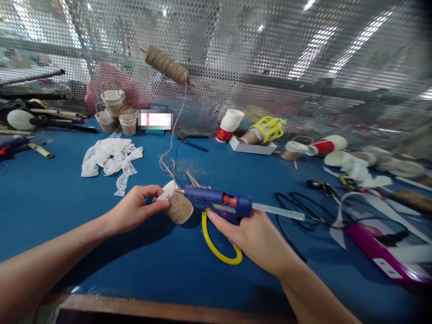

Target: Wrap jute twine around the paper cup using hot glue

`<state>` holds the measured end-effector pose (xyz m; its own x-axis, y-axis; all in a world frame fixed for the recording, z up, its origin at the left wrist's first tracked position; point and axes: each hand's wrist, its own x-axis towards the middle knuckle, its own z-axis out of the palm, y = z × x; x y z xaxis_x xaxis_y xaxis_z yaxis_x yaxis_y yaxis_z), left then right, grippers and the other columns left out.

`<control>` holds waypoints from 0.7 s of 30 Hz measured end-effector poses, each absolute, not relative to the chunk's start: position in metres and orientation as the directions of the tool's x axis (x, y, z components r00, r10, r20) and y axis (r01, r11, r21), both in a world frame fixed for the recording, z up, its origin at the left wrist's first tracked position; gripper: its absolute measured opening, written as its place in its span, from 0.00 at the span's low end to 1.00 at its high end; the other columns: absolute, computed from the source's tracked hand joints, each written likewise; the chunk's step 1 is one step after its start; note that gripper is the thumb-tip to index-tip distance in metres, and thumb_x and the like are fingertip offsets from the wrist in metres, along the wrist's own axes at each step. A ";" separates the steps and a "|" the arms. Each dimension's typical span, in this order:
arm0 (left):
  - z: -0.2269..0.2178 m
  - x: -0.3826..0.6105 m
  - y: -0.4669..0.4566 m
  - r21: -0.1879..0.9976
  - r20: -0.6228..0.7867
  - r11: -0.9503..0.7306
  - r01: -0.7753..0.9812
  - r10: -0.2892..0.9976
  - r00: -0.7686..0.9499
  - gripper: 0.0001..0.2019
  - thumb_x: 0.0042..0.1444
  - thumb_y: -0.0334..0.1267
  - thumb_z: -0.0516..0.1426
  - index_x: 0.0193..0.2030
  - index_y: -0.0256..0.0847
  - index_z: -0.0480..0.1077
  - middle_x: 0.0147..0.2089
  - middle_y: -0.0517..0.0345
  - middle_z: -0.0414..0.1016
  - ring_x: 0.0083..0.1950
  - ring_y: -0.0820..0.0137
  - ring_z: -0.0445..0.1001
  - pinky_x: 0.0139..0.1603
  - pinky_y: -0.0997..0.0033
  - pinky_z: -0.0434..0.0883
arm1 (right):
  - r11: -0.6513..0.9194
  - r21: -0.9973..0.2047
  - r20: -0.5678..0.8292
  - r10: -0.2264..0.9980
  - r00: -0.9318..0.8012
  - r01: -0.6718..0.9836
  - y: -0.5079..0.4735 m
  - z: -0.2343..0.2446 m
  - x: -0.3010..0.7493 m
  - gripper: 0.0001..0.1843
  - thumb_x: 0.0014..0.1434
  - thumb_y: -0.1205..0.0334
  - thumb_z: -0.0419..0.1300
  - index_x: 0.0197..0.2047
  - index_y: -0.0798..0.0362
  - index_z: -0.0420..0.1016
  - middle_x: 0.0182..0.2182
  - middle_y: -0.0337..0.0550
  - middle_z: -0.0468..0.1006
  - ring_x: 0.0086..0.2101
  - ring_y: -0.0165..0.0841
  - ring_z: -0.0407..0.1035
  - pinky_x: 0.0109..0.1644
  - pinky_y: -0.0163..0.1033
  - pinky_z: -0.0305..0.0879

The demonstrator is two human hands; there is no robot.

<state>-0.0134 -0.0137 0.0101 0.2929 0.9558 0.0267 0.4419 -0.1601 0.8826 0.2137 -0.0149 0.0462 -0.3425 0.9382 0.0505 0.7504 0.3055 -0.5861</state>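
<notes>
Between the thumb and fingers of my left hand is a paper cup, tilted on its side and wrapped over much of its wall in brown twine. My right hand grips a blue glue gun, with a clear glue stick jutting from its back. The nozzle meets or nearly meets the cup where the twine runs onto it. That twine leads up to a spool on a stick by the mesh. Yellow-handled scissors lie beneath the gun, partly covered.
White lace lies heaped at left. Small twine-covered buckets stand behind it, near pliers. Stacked paper cups are at the back. A black cable and a purple power strip occupy the right. Perforated metal mesh closes the rear.
</notes>
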 end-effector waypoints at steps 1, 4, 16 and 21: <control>0.010 -0.014 -0.014 0.880 0.030 -0.166 0.445 0.954 0.298 0.12 0.53 0.42 0.52 0.28 0.35 0.67 0.28 0.60 0.69 0.32 0.72 0.65 0.35 0.74 0.62 | 0.304 -0.583 0.055 0.940 -0.337 0.753 -0.015 0.046 0.214 0.13 0.52 0.56 0.52 0.22 0.53 0.66 0.15 0.35 0.64 0.20 0.28 0.59 0.25 0.35 0.60; 0.011 -0.014 -0.013 0.872 0.038 -0.180 0.456 0.952 0.303 0.11 0.53 0.42 0.52 0.29 0.35 0.67 0.29 0.59 0.69 0.33 0.71 0.65 0.36 0.73 0.62 | 0.287 -0.603 0.040 0.943 -0.331 0.744 -0.016 0.047 0.213 0.12 0.52 0.56 0.53 0.22 0.53 0.65 0.15 0.35 0.64 0.19 0.28 0.58 0.24 0.34 0.59; 0.010 -0.016 -0.012 0.905 0.119 -0.259 0.339 0.916 0.383 0.08 0.55 0.38 0.51 0.31 0.36 0.67 0.40 0.51 0.72 0.44 0.65 0.68 0.46 0.67 0.65 | 0.258 -0.648 0.011 0.944 -0.330 0.717 -0.013 0.046 0.214 0.12 0.52 0.57 0.53 0.21 0.53 0.64 0.15 0.34 0.63 0.18 0.26 0.56 0.23 0.34 0.58; 0.010 -0.016 -0.012 0.914 0.094 -0.234 0.333 0.917 0.388 0.09 0.54 0.40 0.52 0.33 0.35 0.68 0.41 0.51 0.72 0.44 0.64 0.68 0.46 0.67 0.64 | 0.273 -0.642 0.025 0.941 -0.337 0.716 -0.015 0.048 0.213 0.12 0.52 0.57 0.53 0.21 0.53 0.65 0.15 0.34 0.64 0.18 0.27 0.58 0.23 0.34 0.59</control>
<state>-0.0158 -0.0116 0.0098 0.3878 0.9170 0.0938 0.3327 -0.2341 0.9135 0.2133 -0.0153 0.0480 -0.3367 0.9413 0.0250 0.7165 0.2733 -0.6418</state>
